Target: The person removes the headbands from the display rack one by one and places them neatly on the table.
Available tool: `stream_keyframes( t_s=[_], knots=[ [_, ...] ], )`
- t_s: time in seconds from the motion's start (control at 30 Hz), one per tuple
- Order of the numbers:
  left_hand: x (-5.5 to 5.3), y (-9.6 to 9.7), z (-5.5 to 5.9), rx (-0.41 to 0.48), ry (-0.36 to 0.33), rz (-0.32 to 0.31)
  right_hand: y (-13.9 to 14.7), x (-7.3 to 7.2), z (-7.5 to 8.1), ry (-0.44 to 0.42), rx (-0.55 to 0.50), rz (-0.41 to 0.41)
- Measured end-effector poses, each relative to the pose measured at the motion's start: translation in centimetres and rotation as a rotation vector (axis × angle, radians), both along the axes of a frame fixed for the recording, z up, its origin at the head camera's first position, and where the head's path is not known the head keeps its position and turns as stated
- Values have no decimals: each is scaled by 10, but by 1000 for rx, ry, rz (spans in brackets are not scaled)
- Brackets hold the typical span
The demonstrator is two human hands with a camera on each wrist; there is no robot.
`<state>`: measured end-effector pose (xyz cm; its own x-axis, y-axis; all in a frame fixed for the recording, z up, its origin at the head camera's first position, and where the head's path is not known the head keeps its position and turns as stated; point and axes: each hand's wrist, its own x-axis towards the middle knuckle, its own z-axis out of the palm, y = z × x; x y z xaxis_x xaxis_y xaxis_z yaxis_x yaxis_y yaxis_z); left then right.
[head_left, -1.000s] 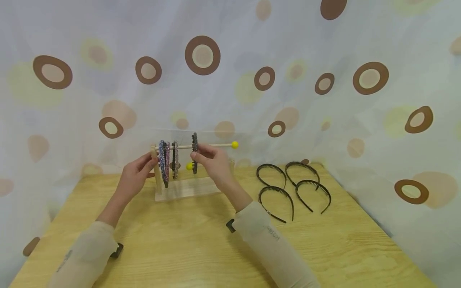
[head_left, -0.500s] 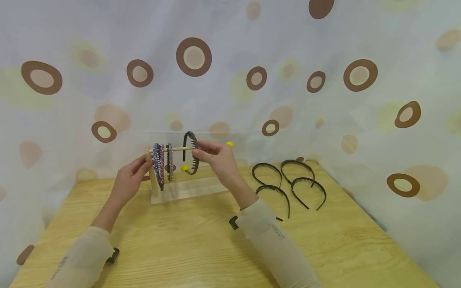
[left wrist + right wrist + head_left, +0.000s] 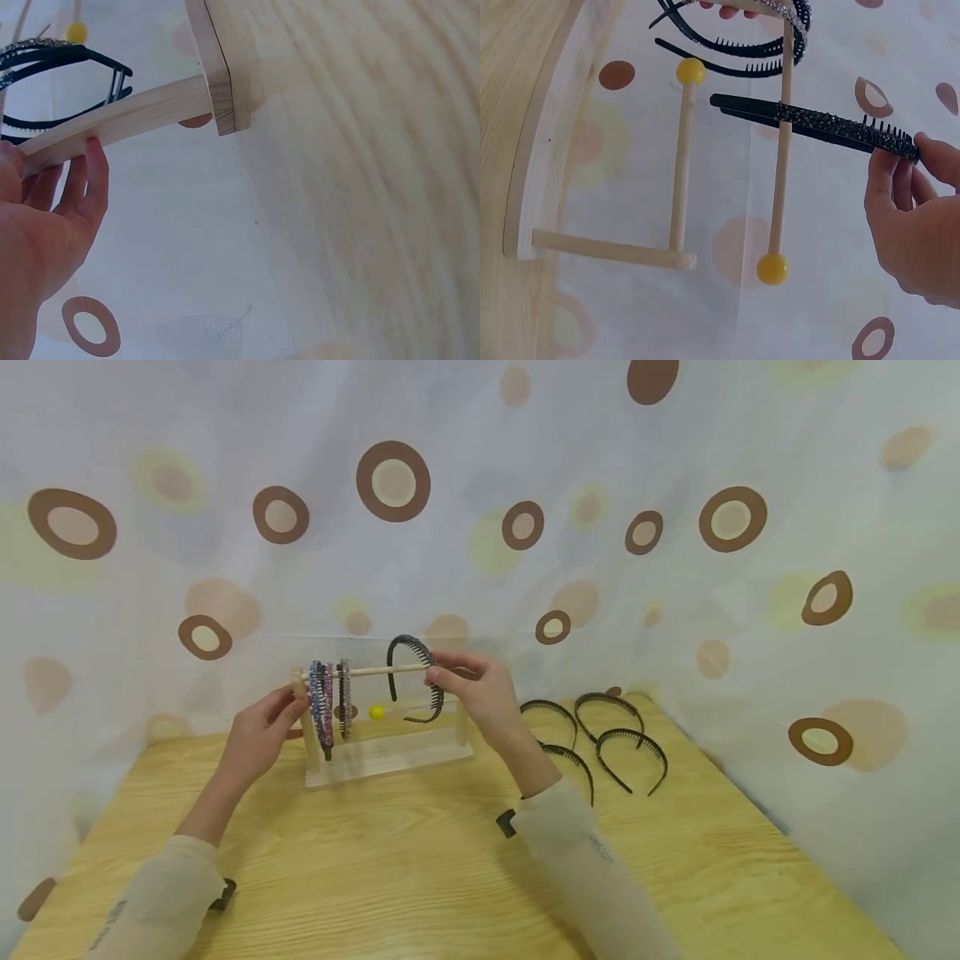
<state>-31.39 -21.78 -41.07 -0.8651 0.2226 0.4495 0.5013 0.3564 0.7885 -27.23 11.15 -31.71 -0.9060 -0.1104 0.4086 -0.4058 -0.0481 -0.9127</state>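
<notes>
My left hand [image 3: 258,731] grips the left upright post [image 3: 127,116] of a wooden headband stand [image 3: 390,760], thumb on one side and fingers on the other. With my right hand [image 3: 483,697] I pinch the curved side of a black toothed headband [image 3: 840,127] with dark glitter. This headband crosses the upper rod [image 3: 780,187], between the hung headbands and the rod's yellow end ball [image 3: 772,268]. Nearer the left post hang a blue glitter headband [image 3: 317,693], a pink one [image 3: 328,702] and a silver one [image 3: 346,697].
Several plain black toothed headbands [image 3: 636,733] lie on the wooden table [image 3: 360,868] right of the stand, partly behind my right arm. A lower rod with a yellow ball [image 3: 691,71] extends from the stand's other post [image 3: 615,250]. A patterned curtain [image 3: 465,560] hangs behind.
My right hand has moved rightward along the upper rod with the black glitter headband, which has turned from edge-on to showing its open curve. My left hand stays on the post.
</notes>
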Motion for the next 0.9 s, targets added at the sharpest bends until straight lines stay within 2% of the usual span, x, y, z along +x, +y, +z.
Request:
stream_keyframes(
  t_s=[0.17,0.33,0.53,0.73,0.9],
  knots=[
    [1,-2,5,-58,8,14,20,0,3,56,-75,-96],
    [4,-3,9,-62,-8,-4,46,6,2,95,-90,-151],
    [5,-4,9,-48,-38,-35,80,16,1,86,-100,-219],
    [8,-12,13,-116,-48,-31,114,23,-2,67,-153,-266],
    [5,-24,13,-125,-50,-38,140,27,-5,19,-142,-298]
  ],
)
